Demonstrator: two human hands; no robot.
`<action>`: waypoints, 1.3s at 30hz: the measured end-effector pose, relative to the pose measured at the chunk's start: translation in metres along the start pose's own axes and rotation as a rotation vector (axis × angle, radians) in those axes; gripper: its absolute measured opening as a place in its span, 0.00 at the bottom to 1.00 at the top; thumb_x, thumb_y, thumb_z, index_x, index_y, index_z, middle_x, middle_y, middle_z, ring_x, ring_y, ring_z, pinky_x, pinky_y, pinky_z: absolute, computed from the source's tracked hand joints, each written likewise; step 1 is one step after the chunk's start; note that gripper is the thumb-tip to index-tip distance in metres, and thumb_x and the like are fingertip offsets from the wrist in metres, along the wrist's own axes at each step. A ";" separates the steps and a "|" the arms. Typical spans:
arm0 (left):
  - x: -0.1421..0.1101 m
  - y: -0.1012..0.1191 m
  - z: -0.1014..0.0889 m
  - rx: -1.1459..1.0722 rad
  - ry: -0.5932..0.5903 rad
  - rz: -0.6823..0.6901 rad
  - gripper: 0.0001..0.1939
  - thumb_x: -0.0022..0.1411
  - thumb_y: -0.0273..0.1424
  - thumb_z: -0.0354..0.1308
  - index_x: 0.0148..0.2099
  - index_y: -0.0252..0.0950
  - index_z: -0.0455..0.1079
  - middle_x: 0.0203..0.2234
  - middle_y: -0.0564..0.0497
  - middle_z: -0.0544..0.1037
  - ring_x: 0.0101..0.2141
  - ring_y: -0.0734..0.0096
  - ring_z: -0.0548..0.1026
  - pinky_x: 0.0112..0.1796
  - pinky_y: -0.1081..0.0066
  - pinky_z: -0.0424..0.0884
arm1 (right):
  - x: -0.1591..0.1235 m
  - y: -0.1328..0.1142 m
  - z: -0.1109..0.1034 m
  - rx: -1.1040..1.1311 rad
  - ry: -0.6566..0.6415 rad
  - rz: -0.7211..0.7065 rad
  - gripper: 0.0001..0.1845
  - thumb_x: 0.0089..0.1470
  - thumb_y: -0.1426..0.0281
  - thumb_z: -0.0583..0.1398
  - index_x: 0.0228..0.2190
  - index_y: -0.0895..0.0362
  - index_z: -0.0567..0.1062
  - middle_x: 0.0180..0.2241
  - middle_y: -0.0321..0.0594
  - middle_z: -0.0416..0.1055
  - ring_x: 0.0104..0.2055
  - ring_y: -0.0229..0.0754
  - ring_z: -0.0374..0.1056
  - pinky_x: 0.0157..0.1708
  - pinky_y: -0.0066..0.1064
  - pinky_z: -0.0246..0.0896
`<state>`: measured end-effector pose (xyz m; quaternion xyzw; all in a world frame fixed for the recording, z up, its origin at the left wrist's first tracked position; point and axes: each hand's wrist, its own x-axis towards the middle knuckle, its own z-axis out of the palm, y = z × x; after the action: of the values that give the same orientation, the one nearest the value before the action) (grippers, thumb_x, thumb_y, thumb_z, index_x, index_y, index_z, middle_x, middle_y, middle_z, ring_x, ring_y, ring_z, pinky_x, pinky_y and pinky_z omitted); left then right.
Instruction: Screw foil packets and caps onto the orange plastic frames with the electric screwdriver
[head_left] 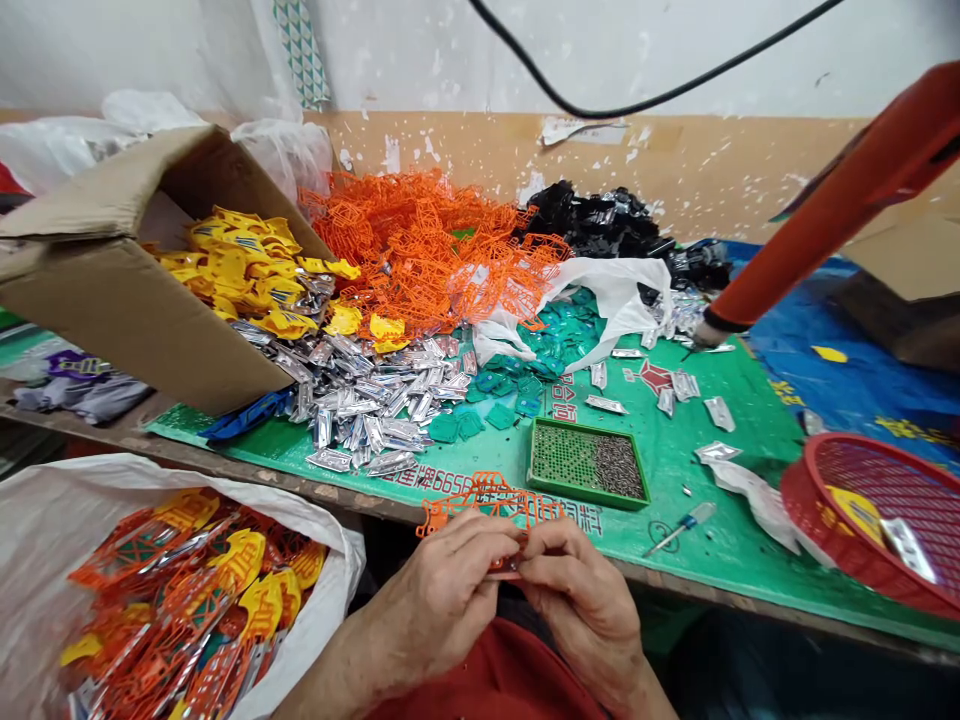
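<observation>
An orange plastic lattice frame (487, 505) sits at 6 o'clock, above the lap. Left hand (442, 600) and right hand (577, 600) are close together, fingers pinching its lower edge; the exact grip is partly hidden. From the hands: white sack of orange and yellow parts (180, 600) at 9, green tray of small metal pieces (589, 463) at 1, small screwdriver (679, 528) at 2, red plastic basket (870, 510) at 3.
</observation>
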<state>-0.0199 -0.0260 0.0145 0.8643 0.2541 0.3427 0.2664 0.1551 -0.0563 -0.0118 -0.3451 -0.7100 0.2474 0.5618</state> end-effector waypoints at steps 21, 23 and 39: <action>-0.003 -0.007 -0.007 0.289 0.152 0.064 0.09 0.64 0.20 0.52 0.42 0.34 0.72 0.33 0.48 0.82 0.32 0.69 0.73 0.33 0.69 0.73 | -0.006 0.018 0.010 0.062 -0.028 0.051 0.12 0.54 0.82 0.59 0.34 0.55 0.76 0.29 0.36 0.66 0.31 0.34 0.65 0.30 0.25 0.64; -0.003 -0.004 -0.009 0.351 0.162 0.065 0.09 0.66 0.22 0.51 0.43 0.35 0.71 0.32 0.49 0.82 0.34 0.67 0.74 0.35 0.67 0.74 | -0.005 0.018 0.011 0.064 -0.023 0.039 0.12 0.54 0.82 0.59 0.34 0.54 0.75 0.29 0.36 0.66 0.31 0.34 0.65 0.30 0.25 0.63; -0.009 0.001 -0.016 -0.127 -0.086 -0.207 0.14 0.67 0.21 0.47 0.50 0.35 0.70 0.35 0.48 0.77 0.37 0.70 0.73 0.37 0.71 0.72 | 0.000 0.010 0.005 0.123 -0.052 0.076 0.08 0.55 0.78 0.60 0.35 0.54 0.76 0.29 0.37 0.69 0.31 0.35 0.67 0.30 0.27 0.65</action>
<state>-0.0373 -0.0280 0.0215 0.8286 0.3081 0.2915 0.3653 0.1530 -0.0497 -0.0208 -0.3300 -0.6940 0.3205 0.5538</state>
